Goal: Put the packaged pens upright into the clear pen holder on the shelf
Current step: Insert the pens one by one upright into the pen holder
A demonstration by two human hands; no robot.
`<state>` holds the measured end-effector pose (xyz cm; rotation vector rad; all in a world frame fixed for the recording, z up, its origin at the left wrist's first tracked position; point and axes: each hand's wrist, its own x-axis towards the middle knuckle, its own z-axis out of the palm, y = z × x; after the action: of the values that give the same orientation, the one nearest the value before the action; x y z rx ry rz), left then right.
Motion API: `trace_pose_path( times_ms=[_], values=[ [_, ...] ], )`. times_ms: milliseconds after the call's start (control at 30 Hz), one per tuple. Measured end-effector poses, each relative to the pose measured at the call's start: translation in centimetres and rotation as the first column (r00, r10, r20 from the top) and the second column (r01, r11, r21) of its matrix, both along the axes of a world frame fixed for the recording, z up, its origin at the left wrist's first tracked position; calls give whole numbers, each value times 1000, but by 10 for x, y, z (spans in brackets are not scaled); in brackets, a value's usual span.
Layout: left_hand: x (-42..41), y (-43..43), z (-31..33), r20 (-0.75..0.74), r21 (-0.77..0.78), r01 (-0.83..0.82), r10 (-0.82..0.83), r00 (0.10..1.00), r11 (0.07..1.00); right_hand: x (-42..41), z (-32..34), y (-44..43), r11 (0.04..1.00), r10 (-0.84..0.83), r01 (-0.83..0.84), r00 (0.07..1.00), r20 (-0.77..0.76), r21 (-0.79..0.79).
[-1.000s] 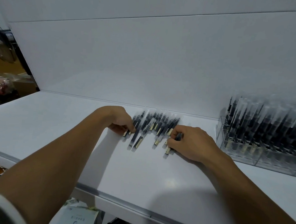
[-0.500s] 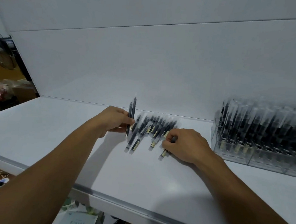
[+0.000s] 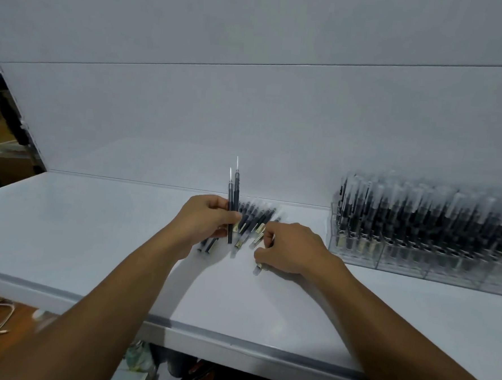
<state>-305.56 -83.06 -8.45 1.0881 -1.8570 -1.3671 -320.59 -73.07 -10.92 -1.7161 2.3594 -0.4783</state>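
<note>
Glossy white shelf, clear-plastic pen holder

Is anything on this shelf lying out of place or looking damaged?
Nothing looks damaged. Loose packaged pens lie flat and fanned on the shelf, not yet in the clear pen holder. The left hand holds two upright.

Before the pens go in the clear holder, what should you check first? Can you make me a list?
1. Left hand has pens: ok, it holds two packaged pens upright.
2. Right hand has a pen: cannot tell, its fingers rest on the loose pens lying flat.
3. Clear pen holder within reach: ok, it stands to the right on the same shelf.
4. Room in the holder: cannot tell, it looks crowded and blurry.
5. Path to the holder: ok, nothing stands between it and the hands.
</note>
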Motion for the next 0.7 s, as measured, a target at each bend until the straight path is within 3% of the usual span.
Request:
trace_pose_path(
  times_ms=[133, 367, 700],
  values=[
    [-3, 9, 0, -39, 7, 19, -19, 999, 1000, -6, 2, 10, 998, -57, 62, 985, 160, -27],
    [-11, 27, 0, -122, 24, 91, -87, 989, 996, -10, 10, 37, 961, -58, 164, 907, 416, -222],
    [-52, 77, -10, -252, -39, 238, -240, 937, 970, -36, 25, 110, 888, -18, 259, 846, 533, -381]
  ],
)
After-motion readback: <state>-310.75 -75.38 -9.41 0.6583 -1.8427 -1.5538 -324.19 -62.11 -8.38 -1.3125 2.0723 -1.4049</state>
